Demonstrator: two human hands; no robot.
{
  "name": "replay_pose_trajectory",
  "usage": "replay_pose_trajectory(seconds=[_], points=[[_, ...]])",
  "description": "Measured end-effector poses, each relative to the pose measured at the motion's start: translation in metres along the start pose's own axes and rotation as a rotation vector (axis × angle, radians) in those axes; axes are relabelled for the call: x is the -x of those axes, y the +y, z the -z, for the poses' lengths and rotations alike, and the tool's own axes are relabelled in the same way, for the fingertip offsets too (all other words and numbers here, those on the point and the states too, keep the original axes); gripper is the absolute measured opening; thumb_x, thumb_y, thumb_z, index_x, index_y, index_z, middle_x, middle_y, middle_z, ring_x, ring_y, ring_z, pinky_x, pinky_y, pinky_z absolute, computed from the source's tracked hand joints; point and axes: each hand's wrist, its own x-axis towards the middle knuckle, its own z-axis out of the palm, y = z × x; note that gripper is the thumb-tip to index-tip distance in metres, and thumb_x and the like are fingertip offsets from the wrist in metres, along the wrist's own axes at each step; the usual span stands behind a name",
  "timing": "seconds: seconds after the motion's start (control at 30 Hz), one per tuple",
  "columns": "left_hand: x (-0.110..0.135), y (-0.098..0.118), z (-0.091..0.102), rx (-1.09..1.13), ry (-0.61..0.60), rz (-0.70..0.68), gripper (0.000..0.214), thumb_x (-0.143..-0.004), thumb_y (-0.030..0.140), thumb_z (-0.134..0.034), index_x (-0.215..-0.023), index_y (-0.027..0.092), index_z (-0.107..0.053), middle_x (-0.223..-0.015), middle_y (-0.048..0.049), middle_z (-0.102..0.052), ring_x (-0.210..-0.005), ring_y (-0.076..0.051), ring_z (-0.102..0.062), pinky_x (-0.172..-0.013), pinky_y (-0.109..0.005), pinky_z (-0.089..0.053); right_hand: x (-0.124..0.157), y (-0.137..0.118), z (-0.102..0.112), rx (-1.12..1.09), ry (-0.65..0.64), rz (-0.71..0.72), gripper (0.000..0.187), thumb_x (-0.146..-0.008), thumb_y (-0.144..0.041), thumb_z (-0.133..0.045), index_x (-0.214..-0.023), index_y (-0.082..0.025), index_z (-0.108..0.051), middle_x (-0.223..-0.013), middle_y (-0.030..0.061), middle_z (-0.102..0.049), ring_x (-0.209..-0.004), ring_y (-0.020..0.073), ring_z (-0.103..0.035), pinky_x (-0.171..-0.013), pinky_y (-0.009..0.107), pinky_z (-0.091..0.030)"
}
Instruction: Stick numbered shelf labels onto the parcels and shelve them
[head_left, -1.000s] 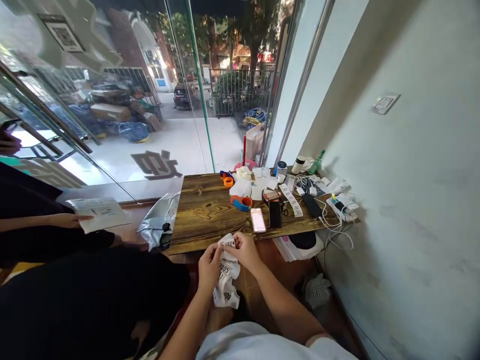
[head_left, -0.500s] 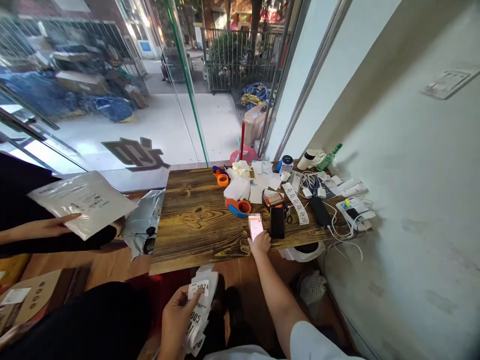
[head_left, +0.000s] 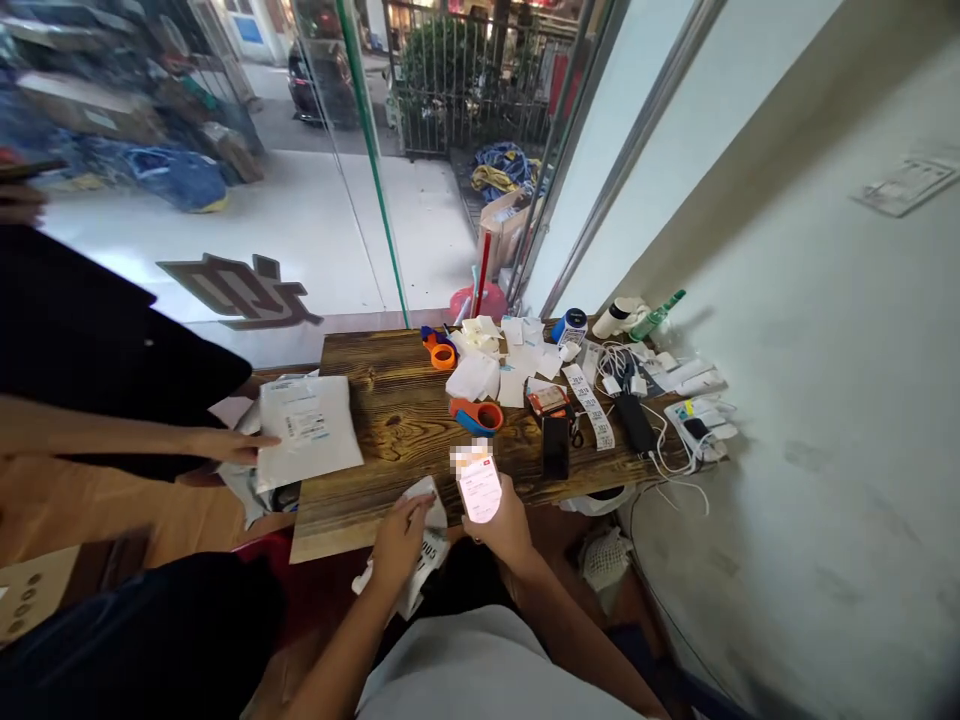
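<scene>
Head view: the right hand (head_left: 506, 520) grips a lit, pink-white-screened rectangular phone (head_left: 480, 492) at the table's near edge, apparently so its display faces the wearer. The left hand (head_left: 399, 540) holds a crumpled white paper label strip (head_left: 431, 560), seemingly kept aside. The brown wood-grained table (head_left: 390, 425) adjoins a clear glass wall (head_left: 315, 225) and pale plaster wall (head_left: 795, 340).

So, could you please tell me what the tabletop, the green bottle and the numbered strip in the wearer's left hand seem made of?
Tabletop: wood, perhaps varnished, going by its dark grain and knots.
Numbered strip: probably matte white paper, thin and creased.
Green bottle: glass or plastic, smooth-looking; I cannot tell which.
</scene>
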Motion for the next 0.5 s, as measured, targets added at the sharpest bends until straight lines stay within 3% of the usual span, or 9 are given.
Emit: replay_pose_trajectory(seconds=[0.1,0.2,0.27,0.37,0.5], points=[[-0.022,0.029,-0.014,0.294,0.059,0.049,0.046,-0.088,0.049,-0.045,-0.100,0.016,-0.073,-0.108,-0.0106,-0.071,-0.105,-0.026,-0.062,-0.096,-0.038,-0.043,-0.005,-0.033,0.015,-0.075,-0.094,0.091,0.069,-0.054,-0.025,-0.078,-0.115,-0.024,-0.045,-0.105,0.0078,-0.067,-0.092,0.0269,-0.065,-0.076,0.035,-0.051],[-0.037,0.051,-0.025,0.543,0.084,0.154,0.052,-0.084,0.058,-0.049,-0.092,0.012,-0.073,-0.090,-0.0107,-0.074,-0.085,-0.025,-0.068,-0.083,-0.037,-0.049,-0.022,-0.047,0.033,-0.113,-0.178,0.114,0.069,-0.053,-0.021,-0.077,-0.114,-0.024,-0.046,-0.103,0.0079,-0.067,-0.089,0.0273,-0.064,-0.075,0.036,-0.051],[-0.044,0.063,-0.033,0.624,0.113,0.197,0.054,-0.080,0.061,-0.053,-0.087,0.011,-0.072,-0.078,-0.0096,-0.074,-0.071,-0.024,-0.067,-0.074,-0.036,-0.051,-0.037,-0.047,0.048,-0.155,-0.240,0.133,0.070,-0.053,-0.022,-0.079,-0.114,-0.024,-0.046,-0.104,0.0081,-0.066,-0.091,0.0275,-0.064,-0.076,0.037,-0.051],[-0.051,0.077,-0.048,0.634,0.206,0.171,0.052,-0.077,0.060,-0.059,-0.086,0.011,-0.072,-0.079,-0.0093,-0.074,-0.072,-0.022,-0.066,-0.074,-0.033,-0.050,-0.060,-0.038,0.070,-0.327,-0.385,0.184,0.074,-0.053,-0.031,-0.084,-0.116,-0.022,-0.047,-0.109,0.0094,-0.066,-0.097,0.0280,-0.062,-0.082,0.039,-0.050],[-0.053,0.095,-0.071,0.667,0.256,0.160,0.049,-0.077,0.056,-0.062,-0.090,0.011,-0.073,-0.082,-0.0090,-0.074,-0.074,-0.022,-0.066,-0.074,-0.031,-0.049,-0.081,-0.022,0.094,-0.729,-0.584,0.162,0.055,-0.073,-0.044,-0.073,-0.119,-0.024,-0.050,-0.119,0.0086,-0.063,-0.110,0.0264,-0.059,-0.095,0.041,-0.046]])
